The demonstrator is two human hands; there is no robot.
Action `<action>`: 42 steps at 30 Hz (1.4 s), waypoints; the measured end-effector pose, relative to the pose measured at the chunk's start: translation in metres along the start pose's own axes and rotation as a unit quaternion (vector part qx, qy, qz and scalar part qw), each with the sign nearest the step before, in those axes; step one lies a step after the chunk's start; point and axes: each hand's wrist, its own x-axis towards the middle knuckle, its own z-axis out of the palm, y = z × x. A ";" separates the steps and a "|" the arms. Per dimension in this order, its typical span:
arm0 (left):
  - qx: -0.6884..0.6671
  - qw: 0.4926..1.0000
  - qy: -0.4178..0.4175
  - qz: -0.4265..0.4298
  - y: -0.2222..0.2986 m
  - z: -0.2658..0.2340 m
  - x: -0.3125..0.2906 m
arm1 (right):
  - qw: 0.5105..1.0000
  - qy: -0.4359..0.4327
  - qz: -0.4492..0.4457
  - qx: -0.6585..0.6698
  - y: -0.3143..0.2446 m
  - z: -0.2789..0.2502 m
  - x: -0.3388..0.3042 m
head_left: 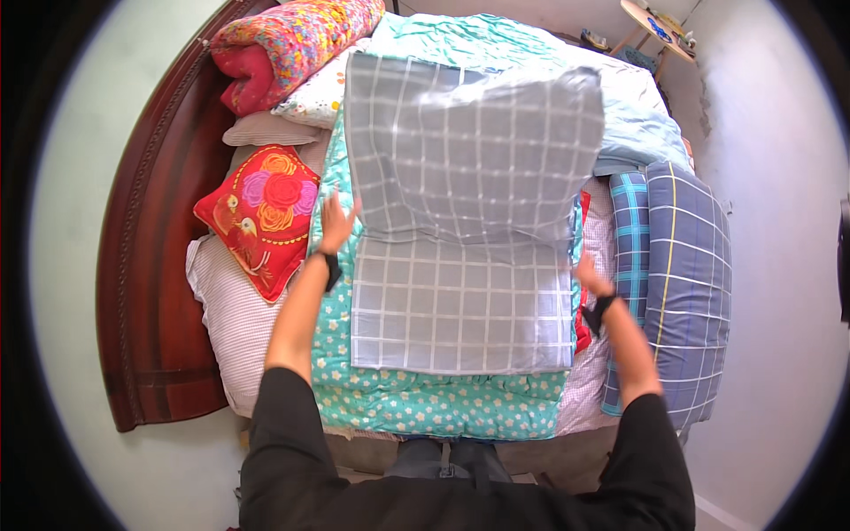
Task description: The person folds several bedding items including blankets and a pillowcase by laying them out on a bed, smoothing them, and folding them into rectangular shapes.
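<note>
A grey cloth with a white check (460, 301) lies over a green flowered quilt (443, 403) on the bed. Its near part is flat, with a straight front edge; the far part bulges upward, blurred by motion. Beside the cloth's left edge is my left hand (336, 223), its fingers apart and nothing seen in them. My right hand (593, 276) is at the cloth's right edge. Motion smears its fingers, so I cannot make out whether they touch the cloth. Both wrists carry black bands.
Left, by the dark red wooden headboard (159, 292), are a red flowered cushion (273, 217) and a rolled floral quilt (297, 44). Folded blue-grey checked bedding (686, 292) lies at the right. A rumpled pale green cover (469, 37) is at the far side; a small wooden table (651, 22) stands beyond.
</note>
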 end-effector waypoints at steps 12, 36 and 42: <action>-0.096 0.919 -0.044 -0.380 -0.038 0.010 -0.390 | 0.926 -0.003 0.321 0.200 -0.055 0.134 -0.252; -0.349 0.861 -0.052 -0.367 0.056 -0.259 -0.525 | 0.946 0.108 0.069 0.297 -0.040 -0.075 -0.509; -0.352 0.850 -0.107 -0.377 0.047 -0.331 -0.680 | 0.915 -0.004 0.069 0.398 -0.019 -0.012 -0.659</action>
